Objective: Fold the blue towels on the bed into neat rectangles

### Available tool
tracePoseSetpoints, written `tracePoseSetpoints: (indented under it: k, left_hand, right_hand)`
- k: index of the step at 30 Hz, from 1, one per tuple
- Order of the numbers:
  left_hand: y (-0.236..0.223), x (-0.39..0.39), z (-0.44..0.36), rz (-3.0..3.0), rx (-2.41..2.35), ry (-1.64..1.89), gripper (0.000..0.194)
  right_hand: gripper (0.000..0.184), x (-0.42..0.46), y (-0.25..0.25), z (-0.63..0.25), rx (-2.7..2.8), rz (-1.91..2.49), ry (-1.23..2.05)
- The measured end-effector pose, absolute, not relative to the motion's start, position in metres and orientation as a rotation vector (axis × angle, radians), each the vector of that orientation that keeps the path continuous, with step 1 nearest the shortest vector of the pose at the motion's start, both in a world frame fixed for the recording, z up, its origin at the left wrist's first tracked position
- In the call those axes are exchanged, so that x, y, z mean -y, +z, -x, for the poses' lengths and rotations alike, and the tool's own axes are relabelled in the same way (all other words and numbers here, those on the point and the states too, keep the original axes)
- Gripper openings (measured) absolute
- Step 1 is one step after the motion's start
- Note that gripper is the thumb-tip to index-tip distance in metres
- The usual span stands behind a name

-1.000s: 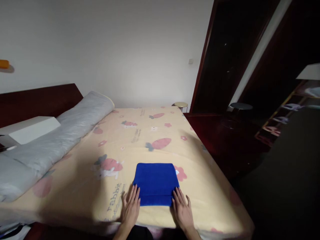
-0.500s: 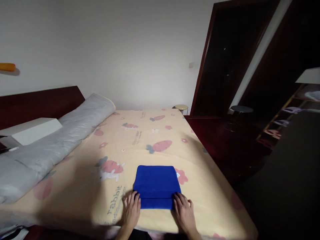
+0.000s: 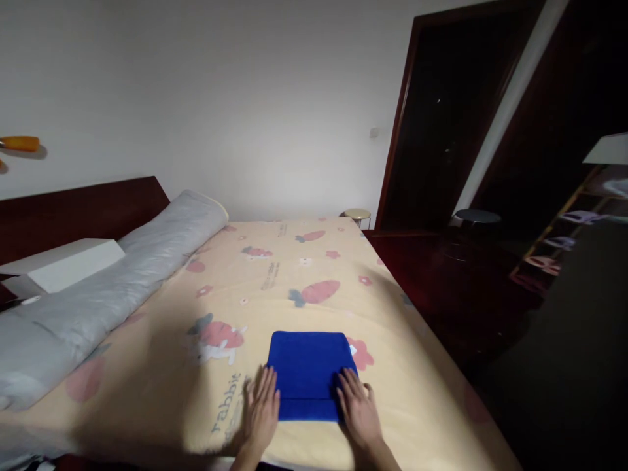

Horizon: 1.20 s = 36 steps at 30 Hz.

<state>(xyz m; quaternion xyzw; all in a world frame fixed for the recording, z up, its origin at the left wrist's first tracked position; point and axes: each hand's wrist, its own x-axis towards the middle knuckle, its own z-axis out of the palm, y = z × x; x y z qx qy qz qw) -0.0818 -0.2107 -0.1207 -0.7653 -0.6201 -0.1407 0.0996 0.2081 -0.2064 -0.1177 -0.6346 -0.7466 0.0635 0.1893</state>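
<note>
One folded blue cloth lies flat on a carrot-print bedsheet; the left hand rests at the cloth's left edge, fingers extended, and the right hand on its right edge, fingers slightly bent, neither gripping anything. The step in hand is probably smoothing the near fold; the next move would call for even pressure along its crease

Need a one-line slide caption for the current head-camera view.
Left hand and right hand at opposite sides of a flat blue cloth on a carrot-print bedsheet.
</note>
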Motion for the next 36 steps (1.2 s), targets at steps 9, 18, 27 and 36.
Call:
tracePoseSetpoints:
  k: [9,18,27,36]
  left_hand:
    - [-0.11,0.179,0.089,2.332,1.834,-0.269,0.047]
    - [-0.097,0.179,0.037,2.711,1.482,-0.319,0.052]
    - [-0.101,0.18,0.162,2.014,1.914,-0.403,0.049]
    - [-0.119,0.25,0.048,2.641,1.002,-0.281,0.063]
  right_hand:
    - [0.05,0.176,-0.105,-0.224,2.15,1.963,0.336]
    - [0.047,0.173,-0.108,-0.178,2.34,1.498,0.37]
    - [0.049,0.186,-0.115,-0.296,1.929,1.988,-0.032]
    - [0.061,0.241,-0.146,-0.225,2.495,1.239,-0.102]
